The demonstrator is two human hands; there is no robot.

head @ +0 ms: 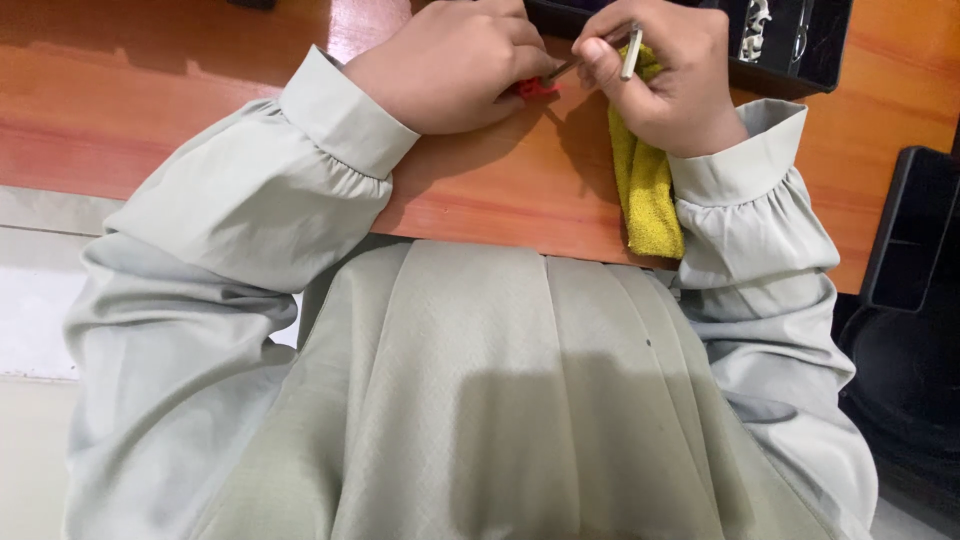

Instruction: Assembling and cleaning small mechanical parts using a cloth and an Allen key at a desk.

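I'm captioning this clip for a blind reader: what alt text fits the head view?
Two hands meet at the edge of an orange wooden table: the left hand closes on a small red piece, while the right hand holds a thin metal tool and a yellow cloth. A black tray sits behind them.

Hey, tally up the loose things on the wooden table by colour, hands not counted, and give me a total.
Yellow: 1, the cloth under the right hand
Red: 1, the small piece at the left hand
Silver: 1, the thin metal tool in the right hand
Black: 1, the tray at the far edge
Total: 4
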